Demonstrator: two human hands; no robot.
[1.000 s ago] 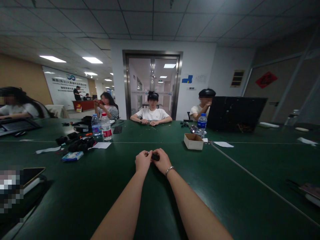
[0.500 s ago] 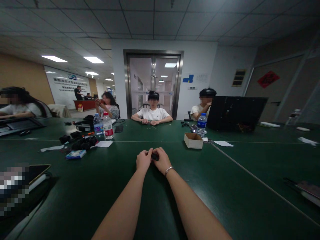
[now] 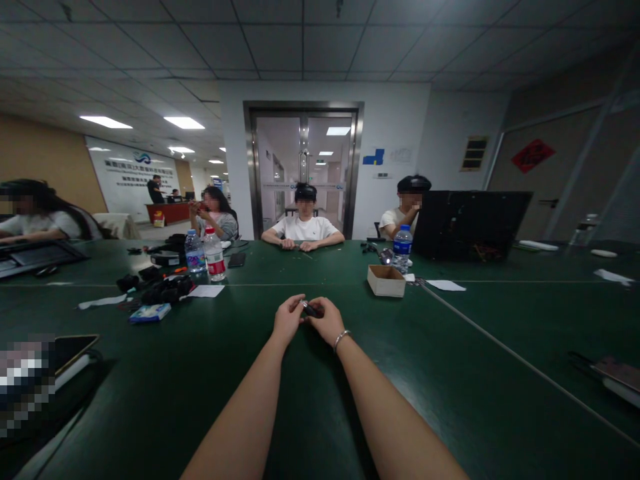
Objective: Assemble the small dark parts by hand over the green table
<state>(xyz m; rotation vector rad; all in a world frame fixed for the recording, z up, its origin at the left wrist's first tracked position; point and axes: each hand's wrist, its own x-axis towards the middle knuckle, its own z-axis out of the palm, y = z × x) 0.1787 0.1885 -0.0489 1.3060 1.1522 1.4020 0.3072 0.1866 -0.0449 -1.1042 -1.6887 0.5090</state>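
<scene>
Just above the green table (image 3: 320,400), both my hands meet in front of me around a small black object with a shiny silvery end (image 3: 312,311). Its exact kind is too small to make out. The fingers of my left hand (image 3: 288,320) pinch it at the silvery end. From the other side, my right hand (image 3: 327,321), with a bracelet at the wrist, closes on the black part. My fingers cover some of it.
An open cardboard box (image 3: 386,283) and a blue-capped bottle (image 3: 401,248) stand ahead to the right. Ahead left are a red-capped bottle (image 3: 215,255), black gear (image 3: 167,288) and a blue packet (image 3: 150,313). A large black monitor-like panel (image 3: 473,223) stands farther right; people sit across.
My hands have parted slightly and turned, so more of the black object and its silvery end shows between them. The view has shifted a little.
</scene>
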